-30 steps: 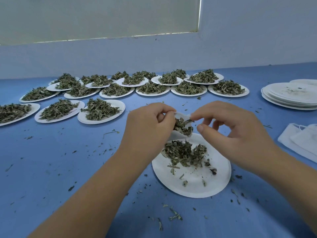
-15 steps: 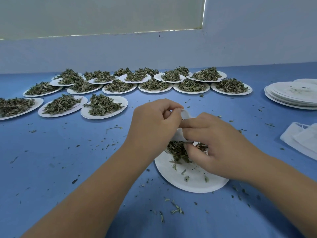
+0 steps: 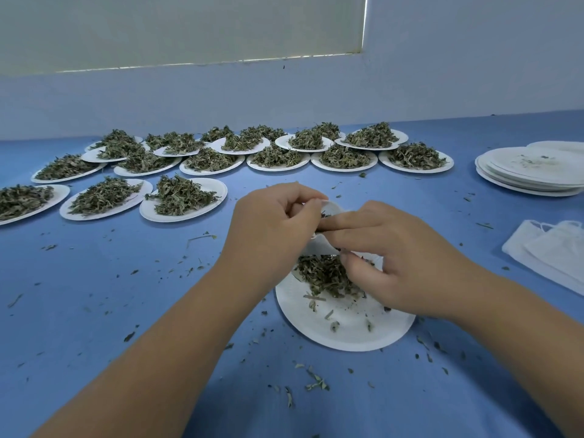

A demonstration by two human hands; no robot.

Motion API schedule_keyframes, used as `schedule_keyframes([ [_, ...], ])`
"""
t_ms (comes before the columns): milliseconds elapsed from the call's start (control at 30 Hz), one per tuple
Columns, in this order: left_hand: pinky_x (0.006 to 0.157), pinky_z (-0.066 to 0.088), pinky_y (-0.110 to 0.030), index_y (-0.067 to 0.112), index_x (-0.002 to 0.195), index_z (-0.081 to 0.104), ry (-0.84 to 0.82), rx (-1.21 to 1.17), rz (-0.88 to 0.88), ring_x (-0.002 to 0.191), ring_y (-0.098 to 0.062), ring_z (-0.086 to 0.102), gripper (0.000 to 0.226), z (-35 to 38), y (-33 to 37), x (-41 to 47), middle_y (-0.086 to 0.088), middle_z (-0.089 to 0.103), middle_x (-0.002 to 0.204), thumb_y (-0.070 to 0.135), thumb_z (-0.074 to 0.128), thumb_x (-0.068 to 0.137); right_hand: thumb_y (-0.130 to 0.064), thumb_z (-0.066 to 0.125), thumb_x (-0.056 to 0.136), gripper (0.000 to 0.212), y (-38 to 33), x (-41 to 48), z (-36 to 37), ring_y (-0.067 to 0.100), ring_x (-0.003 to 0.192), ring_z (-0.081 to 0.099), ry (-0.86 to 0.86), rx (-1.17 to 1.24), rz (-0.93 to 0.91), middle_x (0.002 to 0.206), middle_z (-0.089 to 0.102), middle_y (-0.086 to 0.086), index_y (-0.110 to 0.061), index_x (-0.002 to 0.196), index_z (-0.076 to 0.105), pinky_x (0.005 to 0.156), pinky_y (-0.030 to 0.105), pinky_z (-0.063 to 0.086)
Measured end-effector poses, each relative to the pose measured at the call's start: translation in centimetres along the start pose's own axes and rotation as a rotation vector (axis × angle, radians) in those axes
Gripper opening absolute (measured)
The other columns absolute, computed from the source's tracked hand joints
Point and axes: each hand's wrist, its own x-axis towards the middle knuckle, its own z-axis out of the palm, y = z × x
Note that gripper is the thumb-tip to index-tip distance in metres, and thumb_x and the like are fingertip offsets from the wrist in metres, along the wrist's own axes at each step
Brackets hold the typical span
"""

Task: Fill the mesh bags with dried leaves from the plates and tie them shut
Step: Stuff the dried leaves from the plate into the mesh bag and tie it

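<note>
Far left: a leaf plate [image 3: 60, 192] is cut off by the frame edge. Rows of heaped plates [image 3: 205, 197] run back toward the wall on the blue table [image 3: 126, 311]; the rear ones overlap, so a count is unreliable. Loose leaf crumbs lie scattered over the cloth.

Centre-left: the left forearm comes in from the bottom corner, wrist raised. The left hand [image 3: 271, 222] has its fingers curled in, and thumb and fingertips pinch the upper rim of the mesh bag [image 3: 319, 245]. The bag hangs just above the far edge of the near plate [image 3: 344, 333]. Most of it is hidden between the two hands, with only a white sliver and a dark patch at its mouth showing.

Centre-right: the right hand [image 3: 395, 257] reaches in from the right. The forefinger is stretched across the bag's mouth and the thumb is tucked below, so the bag's white fabric is nipped between them. Cannot tell whether leaves are in that pinch. The remaining fingers curl down over the dried leaves [image 3: 325, 276] heaped on the plate's far half and hide part of the pile.

Right: a stack of empty plates [image 3: 531, 172] and below it the spare bags [image 3: 550, 254], both clipped by the frame edge.
</note>
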Motion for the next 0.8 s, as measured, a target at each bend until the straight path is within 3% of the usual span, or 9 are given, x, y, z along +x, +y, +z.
schedule_keyframes([
  [100, 0.041, 0.028, -0.013, 0.029, 0.078, 0.072, 0.052, 0.002, -0.008, 0.04, -0.004, 0.034, 0.022, -0.6, 0.0, 0.2, 0.003, 0.046, 0.049, 0.013, 0.062, 0.09, -0.007, 0.059, 0.084, 0.024, 0.0, -0.3, -0.9, 0.009, 0.09, 0.061, 0.197, 0.15, 0.067, 0.101, 0.071, -0.012, -0.02, 0.095, 0.075, 0.079, 0.02, 0.045],
  [200, 0.04, 0.026, -0.011, 0.031, 0.077, 0.07, 0.127, 0.023, -0.004, 0.038, -0.004, 0.033, 0.025, -1.5, -0.3, 0.6, 0.009, 0.045, 0.046, 0.013, 0.061, 0.09, -0.016, 0.056, 0.085, 0.018, 0.7, -0.5, -2.1, 0.006, 0.08, 0.059, 0.252, 0.201, 0.155, 0.085, 0.066, -0.015, -0.024, 0.087, 0.072, 0.065, 0.012, 0.039],
  [333, 0.042, 0.032, -0.018, 0.033, 0.077, 0.071, 0.195, 0.02, -0.005, 0.043, -0.006, 0.036, 0.022, -2.3, -0.7, 0.9, 0.008, 0.049, 0.049, 0.017, 0.061, 0.09, -0.046, 0.054, 0.086, 0.015, 1.9, -0.8, -1.8, -0.005, 0.086, 0.053, -0.118, 0.102, 0.317, 0.092, 0.058, -0.025, -0.04, 0.094, 0.065, 0.067, 0.009, 0.036],
  [400, 0.042, 0.034, -0.015, 0.035, 0.075, 0.07, 0.224, -0.001, 0.004, 0.041, -0.005, 0.036, 0.026, -2.4, -0.7, 1.0, 0.007, 0.049, 0.05, 0.016, 0.061, 0.089, -0.061, 0.051, 0.081, 0.035, 2.3, -1.0, -1.1, -0.008, 0.094, 0.048, -0.306, 0.004, 0.346, 0.102, 0.051, -0.028, -0.044, 0.111, 0.059, 0.075, 0.014, 0.036],
  [500, 0.041, 0.033, -0.012, 0.038, 0.072, 0.068, 0.233, -0.008, 0.027, 0.039, -0.003, 0.036, 0.031, -2.4, -0.5, 0.9, 0.008, 0.049, 0.05, 0.013, 0.06, 0.089, -0.076, 0.048, 0.073, 0.066, 2.4, -0.9, -0.6, -0.007, 0.1, 0.042, -0.407, -0.041, 0.36, 0.108, 0.042, -0.029, -0.041, 0.129, 0.051, 0.078, 0.014, 0.035],
  [600, 0.042, 0.03, -0.009, 0.038, 0.074, 0.068, 0.23, 0.006, 0.029, 0.039, -0.003, 0.036, 0.031, -2.3, -0.6, 0.9, 0.011, 0.046, 0.048, 0.012, 0.06, 0.09, -0.074, 0.05, 0.075, 0.066, 2.1, -0.9, -0.4, -0.001, 0.098, 0.045, -0.424, -0.096, 0.349, 0.107, 0.043, -0.024, -0.037, 0.129, 0.053, 0.077, 0.017, 0.038],
  [667, 0.042, 0.029, -0.009, 0.036, 0.076, 0.068, 0.216, 0.019, 0.029, 0.039, -0.003, 0.035, 0.029, -2.2, -0.7, 0.9, 0.012, 0.045, 0.049, 0.012, 0.06, 0.09, -0.064, 0.054, 0.082, 0.052, 1.7, -0.9, -0.2, 0.0, 0.094, 0.047, -0.422, -0.093, 0.349, 0.108, 0.046, -0.02, -0.036, 0.125, 0.057, 0.079, 0.022, 0.041],
  [800, 0.043, 0.028, -0.008, 0.035, 0.077, 0.068, 0.218, 0.047, 0.034, 0.04, -0.003, 0.035, 0.027, -2.1, -0.7, 0.8, 0.004, 0.047, 0.053, 0.012, 0.06, 0.09, -0.048, 0.056, 0.09, 0.028, 1.1, -0.8, -0.1, -0.001, 0.086, 0.047, -0.413, -0.077, 0.363, 0.106, 0.049, -0.018, -0.036, 0.115, 0.063, 0.069, 0.015, 0.034],
])
